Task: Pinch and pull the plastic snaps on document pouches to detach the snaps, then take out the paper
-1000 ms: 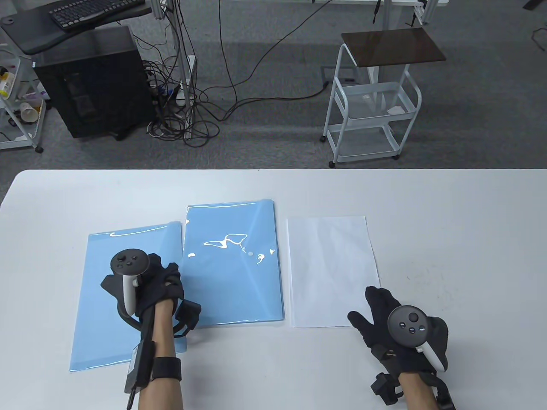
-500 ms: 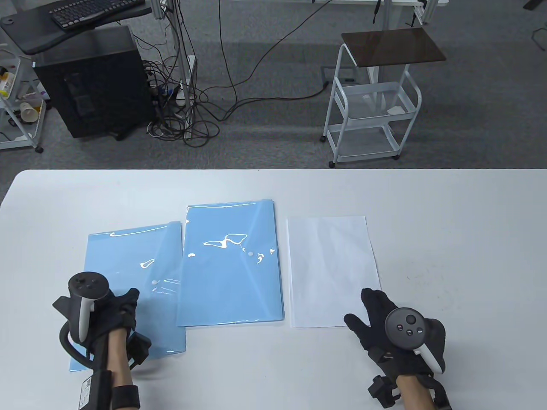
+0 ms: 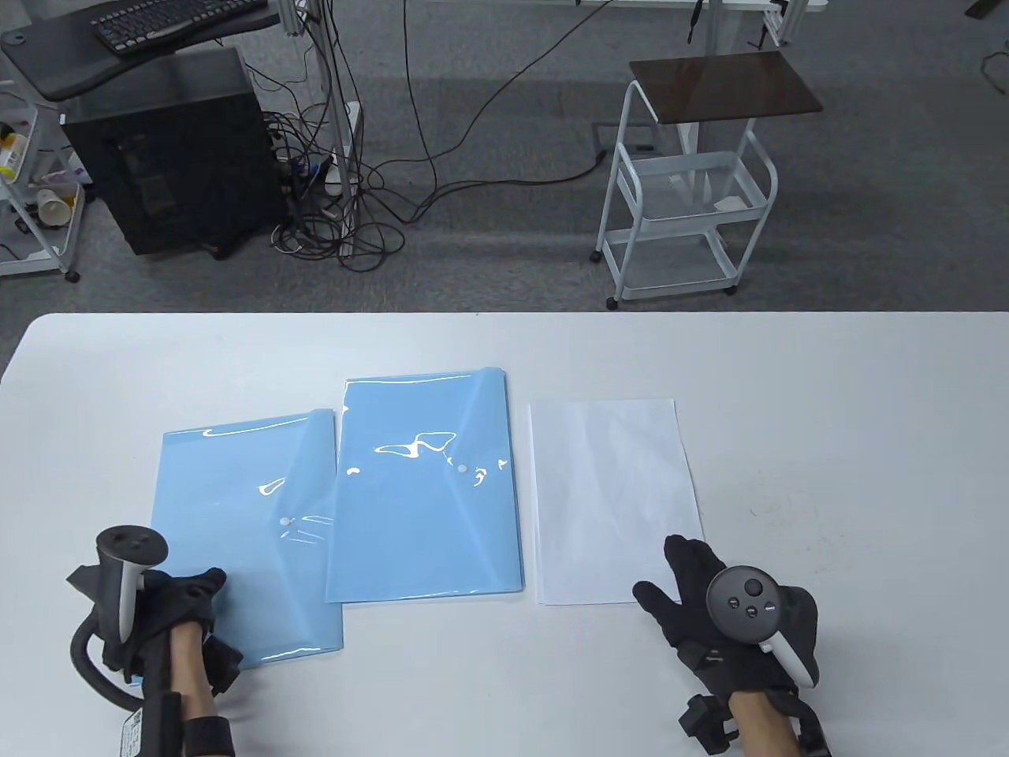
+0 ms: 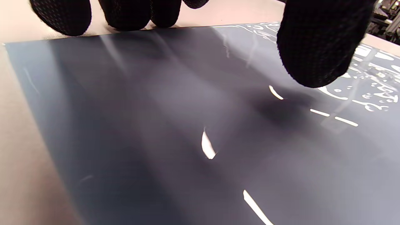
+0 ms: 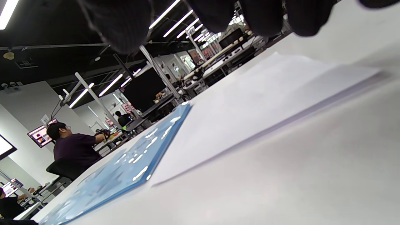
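Two lots of blue document pouches lie on the white table (image 3: pixel 828 394). The left pouch (image 3: pixel 236 489) lies flat with its white snap (image 3: pixel 281 521) in view. The middle pouch stack (image 3: pixel 430 512) overlaps its right edge and shows a snap (image 3: pixel 461 468). A white paper stack (image 3: pixel 611 497) sits to the right. My left hand (image 3: pixel 201 591) hovers at the left pouch's near left corner; its fingers (image 4: pixel 125 12) and thumb (image 4: pixel 315 47) stay apart and hold nothing. My right hand (image 3: pixel 682 576) rests with spread fingers on the paper's near right corner.
Beyond the table's far edge stand a white trolley (image 3: pixel 686 197), a black computer tower (image 3: pixel 169 150) and a tangle of cables (image 3: pixel 339 229). In the right wrist view, a seated person (image 5: pixel 75 147) works at another desk far behind the pouch stack (image 5: pixel 131 168).
My left hand has drawn back from the middle of the left pouch toward its near left corner, uncovering the snap. The right hand has barely shifted.
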{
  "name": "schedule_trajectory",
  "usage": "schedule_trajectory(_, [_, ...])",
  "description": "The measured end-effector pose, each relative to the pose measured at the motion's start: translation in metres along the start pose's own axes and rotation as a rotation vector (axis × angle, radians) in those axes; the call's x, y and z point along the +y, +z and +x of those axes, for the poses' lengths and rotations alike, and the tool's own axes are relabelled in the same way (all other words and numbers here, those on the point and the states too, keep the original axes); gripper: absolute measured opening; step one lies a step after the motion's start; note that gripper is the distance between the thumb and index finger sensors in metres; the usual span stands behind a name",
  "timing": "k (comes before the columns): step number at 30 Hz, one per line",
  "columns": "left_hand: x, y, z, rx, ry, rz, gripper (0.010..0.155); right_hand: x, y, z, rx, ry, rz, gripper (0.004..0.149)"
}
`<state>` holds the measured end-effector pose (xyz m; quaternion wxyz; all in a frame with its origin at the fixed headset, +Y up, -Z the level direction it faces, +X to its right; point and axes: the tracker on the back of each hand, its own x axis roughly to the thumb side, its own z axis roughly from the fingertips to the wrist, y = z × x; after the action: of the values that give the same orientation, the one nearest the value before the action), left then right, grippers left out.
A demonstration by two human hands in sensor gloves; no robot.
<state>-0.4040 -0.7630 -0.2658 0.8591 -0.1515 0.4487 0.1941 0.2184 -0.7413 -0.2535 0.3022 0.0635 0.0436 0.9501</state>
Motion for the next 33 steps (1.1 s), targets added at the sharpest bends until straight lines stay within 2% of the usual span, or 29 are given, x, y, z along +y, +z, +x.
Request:
schedule_trajectory(3, [0.000,-0.003,0.001,0.008,-0.036,0.007,0.109,0.001,-0.001,0.001,0.000,0.003,0.004,0.083])
schedule_trajectory(9, [0.004,-0.011,-0.002,0.021,-0.021,-0.053,0.107,0.002,-0.001,0.002,0.000,0.001,0.010,0.082])
schedule_trajectory(14, [0.006,-0.009,-0.004,0.032,0.013,0.001,0.079,0.004,-0.002,0.004,-0.003,0.001,0.014,0.082])
schedule_trajectory(19, [0.007,-0.004,-0.002,0.041,-0.016,0.078,0.050,0.002,0.000,0.006,-0.012,-0.007,0.008,0.082])
schedule_trajectory(21, [0.006,-0.002,-0.001,0.056,-0.040,0.120,0.045,0.001,0.001,0.006,-0.015,-0.009,0.004,0.082])
schedule_trajectory(25, [0.005,0.010,0.008,0.093,-0.240,0.270,0.043,0.001,0.000,0.006,-0.020,-0.013,0.002,0.082])
schedule_trajectory(27, [0.006,0.017,0.013,0.096,-0.250,0.298,0.043,0.001,0.000,0.007,-0.023,-0.012,0.002,0.082])
schedule_trajectory(33, [0.032,0.060,0.042,0.052,-0.346,0.449,0.044,0.003,0.001,0.012,-0.041,-0.010,0.007,0.082])
